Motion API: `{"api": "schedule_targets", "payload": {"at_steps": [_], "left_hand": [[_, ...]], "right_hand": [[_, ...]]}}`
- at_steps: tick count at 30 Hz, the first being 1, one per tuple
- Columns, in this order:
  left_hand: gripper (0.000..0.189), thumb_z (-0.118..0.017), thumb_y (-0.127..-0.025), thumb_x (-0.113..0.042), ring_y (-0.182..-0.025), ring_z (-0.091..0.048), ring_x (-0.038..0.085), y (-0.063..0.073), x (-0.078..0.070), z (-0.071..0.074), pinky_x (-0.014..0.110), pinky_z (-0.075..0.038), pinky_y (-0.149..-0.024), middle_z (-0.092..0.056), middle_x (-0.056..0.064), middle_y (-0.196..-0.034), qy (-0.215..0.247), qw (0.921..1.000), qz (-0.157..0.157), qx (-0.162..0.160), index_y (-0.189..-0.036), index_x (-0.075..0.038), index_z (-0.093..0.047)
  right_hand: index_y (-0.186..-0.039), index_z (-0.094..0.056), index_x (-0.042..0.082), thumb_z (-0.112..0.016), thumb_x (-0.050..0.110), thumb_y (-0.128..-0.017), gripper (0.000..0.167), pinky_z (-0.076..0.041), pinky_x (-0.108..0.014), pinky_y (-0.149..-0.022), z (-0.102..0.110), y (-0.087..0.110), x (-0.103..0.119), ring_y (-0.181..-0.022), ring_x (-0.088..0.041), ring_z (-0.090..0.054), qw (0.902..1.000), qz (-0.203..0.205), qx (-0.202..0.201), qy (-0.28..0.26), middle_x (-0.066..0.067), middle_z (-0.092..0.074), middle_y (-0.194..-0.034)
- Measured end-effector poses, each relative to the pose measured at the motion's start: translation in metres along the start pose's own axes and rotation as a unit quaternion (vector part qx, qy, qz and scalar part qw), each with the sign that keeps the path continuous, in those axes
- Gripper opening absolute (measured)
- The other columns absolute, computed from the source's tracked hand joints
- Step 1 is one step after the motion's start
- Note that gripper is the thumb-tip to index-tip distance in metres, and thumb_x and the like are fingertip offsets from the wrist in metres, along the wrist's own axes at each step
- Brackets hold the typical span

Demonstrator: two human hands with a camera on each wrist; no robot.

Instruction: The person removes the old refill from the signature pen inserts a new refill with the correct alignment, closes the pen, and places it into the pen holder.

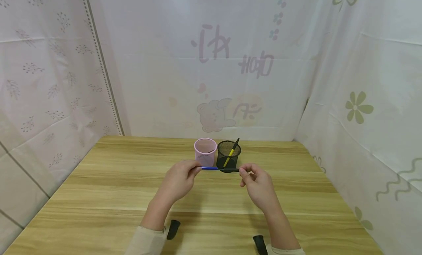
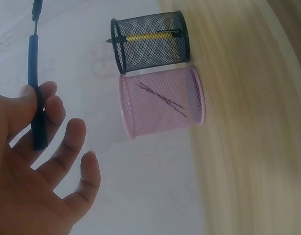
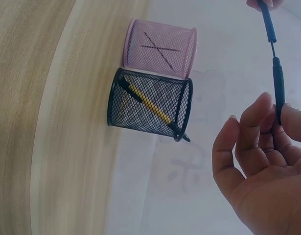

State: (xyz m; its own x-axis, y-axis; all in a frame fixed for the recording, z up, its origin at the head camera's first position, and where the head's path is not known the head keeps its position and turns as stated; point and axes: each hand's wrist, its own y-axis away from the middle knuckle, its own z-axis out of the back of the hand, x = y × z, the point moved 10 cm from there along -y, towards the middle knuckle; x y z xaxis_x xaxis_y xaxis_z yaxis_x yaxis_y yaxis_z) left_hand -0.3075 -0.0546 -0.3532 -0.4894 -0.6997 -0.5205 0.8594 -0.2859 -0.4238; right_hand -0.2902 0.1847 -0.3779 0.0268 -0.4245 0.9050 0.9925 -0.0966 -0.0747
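Between the two hands a slim pen-like rod lies level, made of a blue barrel (image 1: 209, 168) and a black ridged end piece (image 3: 278, 81) with a thin shaft between them. My left hand (image 1: 180, 177) pinches the blue barrel between thumb and fingers, its other fingers loosely spread. The black end piece is pinched at its far end by my right hand (image 1: 259, 185). Beyond the hands stand a pink mesh pen cup (image 1: 205, 159) and a black mesh pen cup (image 3: 148, 105), side by side. A yellow-and-black pen (image 1: 232, 152) leans inside the black cup.
Thin dark sticks (image 3: 160, 48) lie crossed inside the pink cup. The cups stand toward the back of a wood-grain table (image 1: 115, 196). White patterned curtains (image 1: 158, 82) hang behind and on both sides. Black straps (image 1: 173, 229) show by the wrists.
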Motion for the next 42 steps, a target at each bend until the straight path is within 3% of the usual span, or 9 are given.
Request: {"api": "schedule_targets", "payload": {"at_steps": [25, 33, 42], "left_hand": [[0.012, -0.066, -0.106, -0.016, -0.079, -0.059, 0.012, 0.001, 0.008, 0.007, 0.036, -0.053, -0.075, -0.073, -0.003, -0.092, -0.001, 1.0000, 0.006, -0.004, -0.102, -0.015, -0.077], [0.012, -0.067, -0.106, -0.016, -0.086, -0.066, 0.014, 0.003, 0.013, 0.010, 0.040, -0.058, -0.083, -0.077, 0.000, -0.099, 0.001, 0.9999, 0.010, -0.012, -0.107, -0.014, -0.079], [0.014, -0.065, -0.107, -0.016, -0.086, -0.066, 0.013, 0.003, 0.016, 0.012, 0.039, -0.058, -0.082, -0.078, 0.002, -0.101, 0.007, 0.9999, 0.015, -0.005, -0.109, -0.013, -0.078]], "right_hand": [[-0.115, -0.068, 0.010, -0.062, 0.024, -0.110, 0.017, -0.038, -0.029, -0.059, 0.005, -0.002, 0.000, -0.076, -0.016, -0.065, 1.0000, 0.001, -0.007, 0.001, -0.006, -0.063, -0.083], [-0.116, -0.068, 0.010, -0.061, 0.024, -0.110, 0.017, -0.038, -0.030, -0.060, 0.006, -0.003, -0.002, -0.077, -0.016, -0.064, 1.0000, -0.003, -0.006, -0.001, -0.005, -0.063, -0.083], [-0.117, -0.067, 0.009, -0.061, 0.025, -0.110, 0.018, -0.038, -0.031, -0.063, 0.008, -0.003, -0.002, -0.077, -0.016, -0.064, 0.9999, -0.005, -0.009, -0.004, -0.005, -0.063, -0.083]]}}
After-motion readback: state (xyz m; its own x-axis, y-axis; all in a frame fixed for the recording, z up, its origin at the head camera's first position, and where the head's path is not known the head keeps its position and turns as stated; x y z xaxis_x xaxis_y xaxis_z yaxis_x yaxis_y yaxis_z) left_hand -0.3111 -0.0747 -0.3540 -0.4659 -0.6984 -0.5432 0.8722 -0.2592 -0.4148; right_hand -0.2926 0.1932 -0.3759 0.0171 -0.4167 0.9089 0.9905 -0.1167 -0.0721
